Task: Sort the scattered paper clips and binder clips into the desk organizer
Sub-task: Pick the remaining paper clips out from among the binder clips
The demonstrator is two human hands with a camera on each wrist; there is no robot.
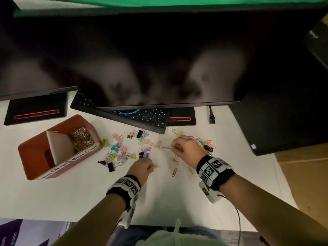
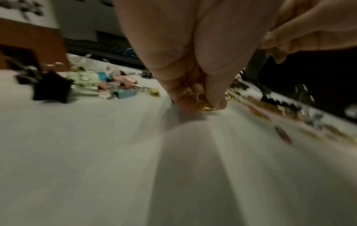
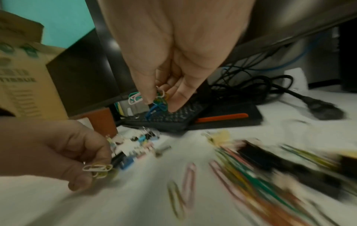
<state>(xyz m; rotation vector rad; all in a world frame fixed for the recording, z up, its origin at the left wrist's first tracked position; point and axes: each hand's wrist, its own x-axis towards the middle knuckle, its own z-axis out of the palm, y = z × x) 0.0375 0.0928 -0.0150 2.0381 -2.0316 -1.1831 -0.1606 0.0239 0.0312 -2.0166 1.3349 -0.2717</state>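
Note:
My left hand (image 1: 150, 166) pinches a few yellow and white paper clips (image 1: 157, 167) low over the white desk; the left wrist view shows those clips (image 2: 204, 105) at its fingertips. My right hand (image 1: 174, 147) holds a small bunch of green, blue and white paper clips (image 1: 168, 148), seen up close in the right wrist view (image 3: 154, 99). The brown desk organizer (image 1: 35, 157) stands at the left with paper clips (image 1: 80, 139) in its far compartment. Coloured binder clips (image 1: 124, 150) lie scattered between the organizer and my hands. Loose paper clips (image 1: 174, 172) lie below my right hand.
A black keyboard (image 1: 150, 118) lies behind the clips, under a large dark monitor (image 1: 159, 59). More clips and a black binder clip (image 1: 207, 147) are heaped beyond my right wrist. A power plug (image 1: 211, 118) lies at the back right. A cardboard box (image 1: 305, 183) stands right of the desk.

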